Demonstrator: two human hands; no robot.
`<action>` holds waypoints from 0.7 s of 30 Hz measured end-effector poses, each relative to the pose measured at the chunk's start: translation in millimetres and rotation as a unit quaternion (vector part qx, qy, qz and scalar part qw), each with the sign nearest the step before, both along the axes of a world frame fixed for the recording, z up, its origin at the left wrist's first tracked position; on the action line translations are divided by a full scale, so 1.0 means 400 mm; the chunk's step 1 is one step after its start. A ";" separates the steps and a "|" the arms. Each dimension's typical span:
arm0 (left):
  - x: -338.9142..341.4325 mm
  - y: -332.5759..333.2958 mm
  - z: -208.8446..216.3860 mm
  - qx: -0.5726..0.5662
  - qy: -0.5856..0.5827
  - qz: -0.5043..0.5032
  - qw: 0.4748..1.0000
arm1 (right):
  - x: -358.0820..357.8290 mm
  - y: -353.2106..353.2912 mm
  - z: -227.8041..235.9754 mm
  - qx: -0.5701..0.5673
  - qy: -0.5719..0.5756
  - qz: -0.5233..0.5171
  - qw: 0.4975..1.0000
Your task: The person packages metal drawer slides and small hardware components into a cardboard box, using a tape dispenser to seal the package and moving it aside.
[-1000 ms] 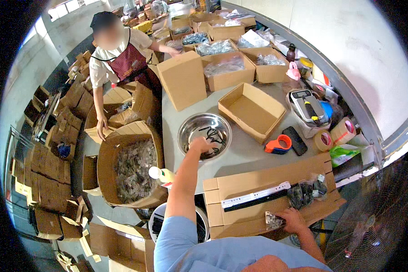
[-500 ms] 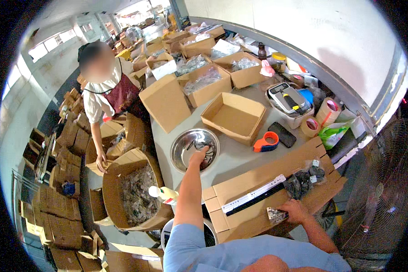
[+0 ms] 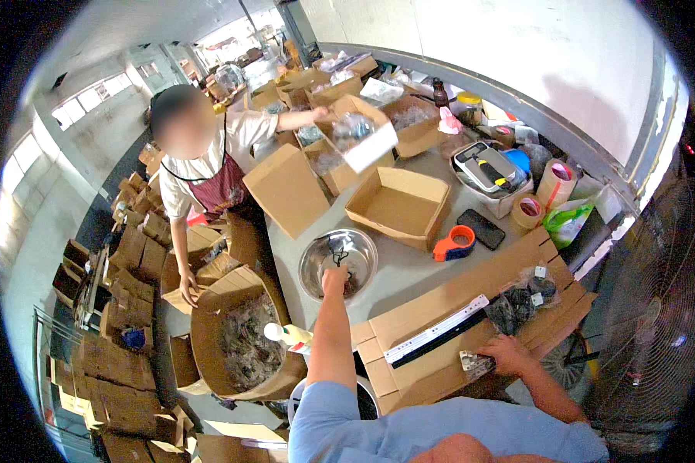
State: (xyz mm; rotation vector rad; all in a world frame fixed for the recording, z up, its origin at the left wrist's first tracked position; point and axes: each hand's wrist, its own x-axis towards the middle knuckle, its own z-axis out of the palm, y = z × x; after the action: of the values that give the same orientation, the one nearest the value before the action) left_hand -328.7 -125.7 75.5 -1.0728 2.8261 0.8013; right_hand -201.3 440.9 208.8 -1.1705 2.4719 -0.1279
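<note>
Left hand (image 3: pixel 334 279) — reached out over the near rim of the steel bowl (image 3: pixel 338 262), fingers drawn together and pointing down into it; whether they pinch anything cannot be told. A few dark wiry pieces (image 3: pixel 337 252) lie on the bowl's floor just beyond the fingertips.

Right hand (image 3: pixel 504 353) — palm down on the flattened cardboard (image 3: pixel 471 309) at the table's near edge, fingers closed on a small clear packet (image 3: pixel 472 361) with dark contents.

On the same cardboard: a long white strip (image 3: pixel 439 339) lying along a dark one, and bagged black parts (image 3: pixel 521 301) near the right end.

Beyond the bowl: an empty open carton (image 3: pixel 398 204), an orange tape dispenser (image 3: pixel 454 243), a black phone-like slab (image 3: pixel 480 228), tape rolls (image 3: pixel 544 193) and a grey tray with a device (image 3: pixel 483 171).

Left of the table: a large open carton of bagged parts (image 3: pixel 243 347) with a white bottle (image 3: pixel 288 334) at its rim. A second person in a red apron (image 3: pixel 220 185) stands there, one arm reaching into the far boxes.

Risks, judged: the bowl is light and smooth and sits loose on the table — a push on its rim could tip or slide it. The wiry pieces may tangle and come up in a clump. The bottle stands close by the left elbow and could be knocked.
</note>
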 end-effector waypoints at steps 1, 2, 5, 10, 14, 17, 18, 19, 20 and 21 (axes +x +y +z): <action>-0.007 0.001 -0.013 -0.013 0.012 0.010 1.000 | 0.000 0.002 0.001 -0.004 -0.005 -0.003 1.000; -0.003 -0.006 -0.023 -0.028 0.024 0.024 0.999 | -0.001 0.000 0.002 -0.008 -0.010 -0.002 1.000; -0.001 0.074 0.038 0.019 0.048 0.071 0.996 | -0.010 0.008 -0.016 0.033 -0.034 0.017 0.999; 0.070 0.173 0.223 0.100 0.196 0.125 0.968 | 0.033 0.018 -0.012 -0.003 0.001 -0.011 1.000; 0.224 0.252 0.334 0.522 0.375 0.132 0.754 | 0.017 0.007 0.024 -0.061 -0.007 -0.016 0.998; 0.369 0.375 0.440 0.711 0.335 0.104 0.609 | -0.007 0.024 0.005 -0.053 -0.033 -0.025 0.998; 0.407 0.426 0.460 0.724 0.329 0.088 0.600 | -0.010 0.020 0.013 -0.035 -0.010 -0.005 0.999; 0.438 0.478 0.484 0.736 0.323 0.072 0.590 | -0.008 0.020 0.015 -0.017 0.011 0.015 1.000; 0.458 0.535 0.511 0.728 0.301 0.032 0.615 | -0.012 0.023 -0.005 -0.014 0.003 0.005 1.000; 0.468 0.598 0.534 0.751 0.275 0.031 0.600 | -0.021 0.025 -0.029 -0.020 -0.001 0.015 1.000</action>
State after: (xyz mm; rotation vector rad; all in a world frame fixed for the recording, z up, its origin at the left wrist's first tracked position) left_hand -141.4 113.7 288.9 -0.4945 1.0672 2.9024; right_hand -209.9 450.7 197.1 -1.2233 2.4593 -0.1713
